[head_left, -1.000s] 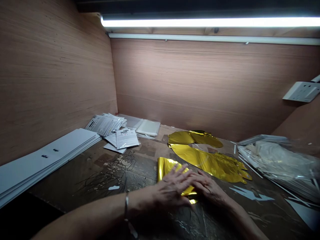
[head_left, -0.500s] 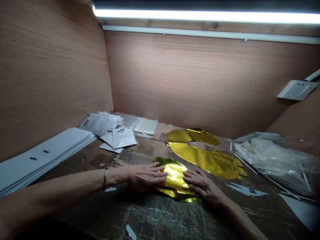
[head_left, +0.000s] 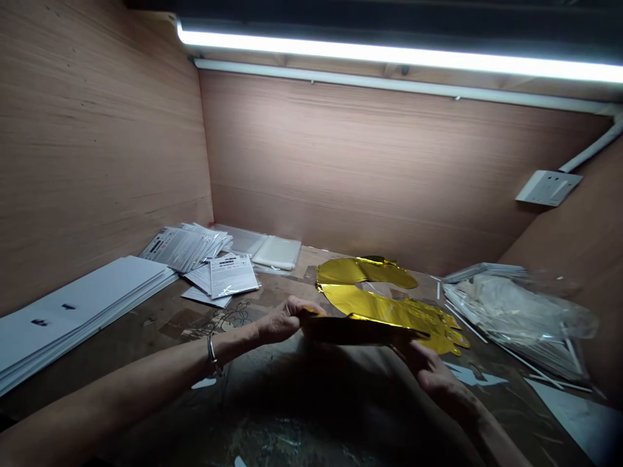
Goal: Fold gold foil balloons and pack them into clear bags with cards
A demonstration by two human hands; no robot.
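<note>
A folded gold foil balloon (head_left: 357,329) is raised off the table, tilted so that its shaded side faces me. My left hand (head_left: 287,319) grips its left end, thumb on top and a bracelet at the wrist. At the other end my right hand (head_left: 426,363) pinches the lower right edge; some of its fingers are hidden behind the foil. Just beyond, a larger flat gold foil balloon (head_left: 341,295) lies on the table in a curved shape, partly covered by the piece in my hands.
Long white cards (head_left: 82,301) are stacked at the left. Behind them lie printed packets (head_left: 187,246) and clear plastic sleeves (head_left: 277,251). At right sit a plastic bag (head_left: 516,311) and thin white sticks (head_left: 523,360). Wooden walls enclose the dark table (head_left: 160,415); a socket (head_left: 549,188) is mounted right.
The folded foil balloon has gone from lying flat under both palms to being lifted and tilted. Both hands have closed on its ends. The view has shifted slightly.
</note>
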